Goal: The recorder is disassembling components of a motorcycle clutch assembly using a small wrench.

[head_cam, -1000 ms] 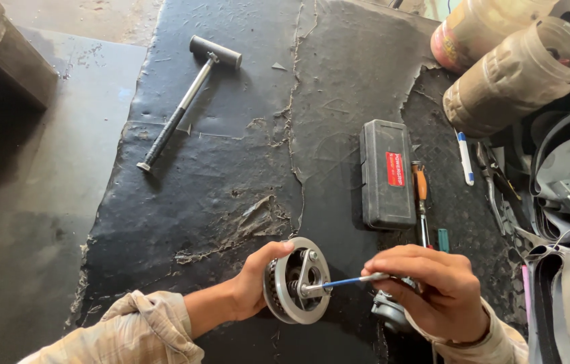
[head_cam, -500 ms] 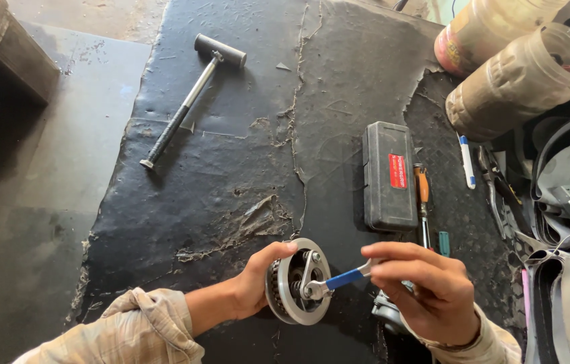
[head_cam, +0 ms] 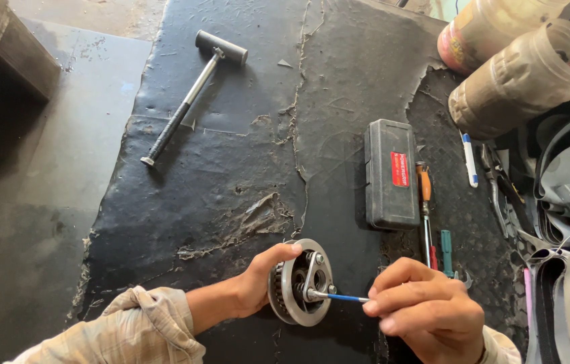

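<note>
Left hand grips drum on edge; right hand pinches driver, shaft level, tip leftward on a bolt.

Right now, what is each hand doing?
Left hand: closed around the round metal clutch-like disc.
Right hand: closed on the thin blue-shafted tool.

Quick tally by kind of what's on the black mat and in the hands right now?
Hammer: 1
Dark tool case: 1
Round metal clutch part, gripped by the left hand: 1
Blue-shafted tool, pinched by the right hand: 1
Orange-handled screwdriver: 1
Green-handled tool: 1
White pen: 1
Plastic jars: 2
Total: 9
</note>
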